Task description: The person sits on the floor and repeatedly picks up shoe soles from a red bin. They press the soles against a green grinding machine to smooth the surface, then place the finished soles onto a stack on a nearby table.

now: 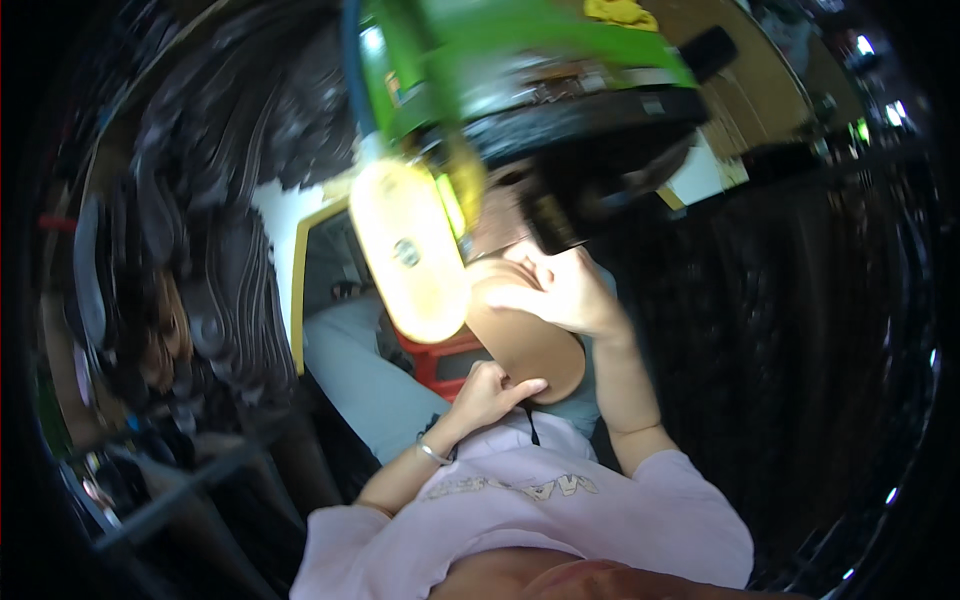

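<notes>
Below the green machine [530,55], a tan insole [535,350] is held: the right hand [575,290] grips its machine-side portion; the left hand [490,395] pinches its opposite end. Apparent step: edge feeding; next move likely requires steady guidance.

One view only: left of two fisheye cameras worn on the person's head, upright and unmirrored. Lens looked steeply down over the wearer's own chest. Pale pink shirt [600,515] sat nearest, filling the lower middle; forearms [632,390] ran up the frame from it. Left hand [487,395] and right hand [572,285] fell around mid-frame, farther from the lens, on the tan piece [530,350]. Green machine [530,50] stood ahead, cut by the top edge. Dark stacks [225,290] lay off left. Coverage was very wide, darkening toward a curved black rim.
</notes>
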Demonstrator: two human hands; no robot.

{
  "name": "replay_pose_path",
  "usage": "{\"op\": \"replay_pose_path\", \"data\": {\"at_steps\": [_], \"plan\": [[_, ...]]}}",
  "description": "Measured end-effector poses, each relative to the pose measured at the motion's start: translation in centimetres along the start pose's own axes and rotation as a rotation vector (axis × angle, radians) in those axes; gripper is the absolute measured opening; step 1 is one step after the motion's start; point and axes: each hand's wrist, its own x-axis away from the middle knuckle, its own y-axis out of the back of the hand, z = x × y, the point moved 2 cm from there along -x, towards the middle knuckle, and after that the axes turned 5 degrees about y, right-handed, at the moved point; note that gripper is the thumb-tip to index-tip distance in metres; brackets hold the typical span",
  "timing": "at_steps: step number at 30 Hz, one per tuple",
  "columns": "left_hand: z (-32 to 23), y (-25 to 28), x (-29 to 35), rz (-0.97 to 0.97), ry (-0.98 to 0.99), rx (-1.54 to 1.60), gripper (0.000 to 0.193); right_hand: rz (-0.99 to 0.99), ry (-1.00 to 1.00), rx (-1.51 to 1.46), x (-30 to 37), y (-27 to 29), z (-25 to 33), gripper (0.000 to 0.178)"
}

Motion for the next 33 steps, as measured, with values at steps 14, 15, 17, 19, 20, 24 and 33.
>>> {"op": "replay_pose_path", "data": {"at_steps": [14, 15, 17, 19, 20, 24, 33], "plan": [[-5.9, 32.7, 13.2, -2.165, 0.169, -1.438, 0.055, -1.047, -0.151, -0.866, -10.7, 7.5, -13.0, 0.057], [-4.8, 34.9, 14.4, -2.059, 0.148, -1.376, 0.058, -1.005, -0.243, -0.760, -12.4, 6.0, -13.7, 0.056], [-3.1, 36.5, 15.6, -1.859, 0.154, -1.391, 0.052, -0.880, -0.332, -0.631, -14.7, 1.7, -16.0, 0.055], [-5.2, 34.3, 11.5, -1.862, 0.239, -1.367, 0.049, -0.808, -0.346, -0.563, -13.2, 2.3, -18.9, 0.053], [-4.9, 34.8, 11.4, -1.867, 0.189, -1.371, 0.049, -0.801, -0.361, -0.577, -12.4, 2.2, -19.0, 0.050], [-4.0, 36.6, 13.5, -1.975, -0.142, -1.077, 0.033, -0.834, -0.430, -0.624, -9.4, 1.2, -20.9, 0.038], [-6.6, 26.3, 21.2, -2.104, -0.587, -0.974, 0.028, -0.510, -0.595, -0.678, 0.6, -5.8, -19.7, 0.015]]}}
